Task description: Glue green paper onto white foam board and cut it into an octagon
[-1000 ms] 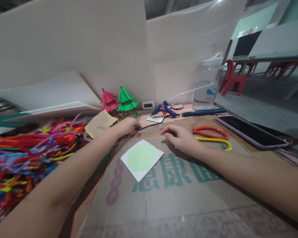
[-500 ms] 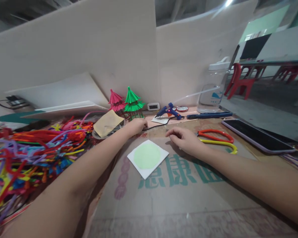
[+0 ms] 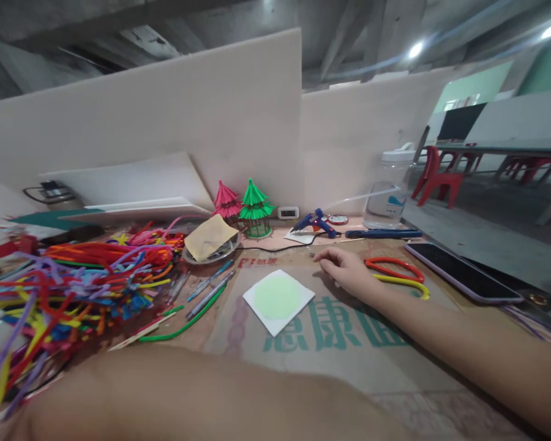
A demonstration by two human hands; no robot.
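Observation:
My right hand (image 3: 342, 267) rests on the cardboard sheet (image 3: 312, 373), fingers loosely bent and thumb apart, with nothing seen in it. Right beside it are scissors with an orange and a yellow handle loop (image 3: 397, 269); the hand and wrist cover their blades. To the left of that hand lies a white square with a pale green disc (image 3: 278, 296) on it. My left forearm (image 3: 202, 392) crosses the bottom of the picture, and its hand is out of sight.
Pipe cleaners (image 3: 105, 275) are heaped at left, near pens (image 3: 209, 294) and a dish (image 3: 224, 250). Behind stand a pink pagoda-like model (image 3: 224, 199), a green one (image 3: 256, 205), a glue gun (image 3: 314, 223) and a water bottle (image 3: 386, 199). A phone (image 3: 461, 272) lies at right.
My left hand has left the spot by the dish and green model and gone out of view, its forearm sweeping down across the front. My right hand stays put. The view has tilted up.

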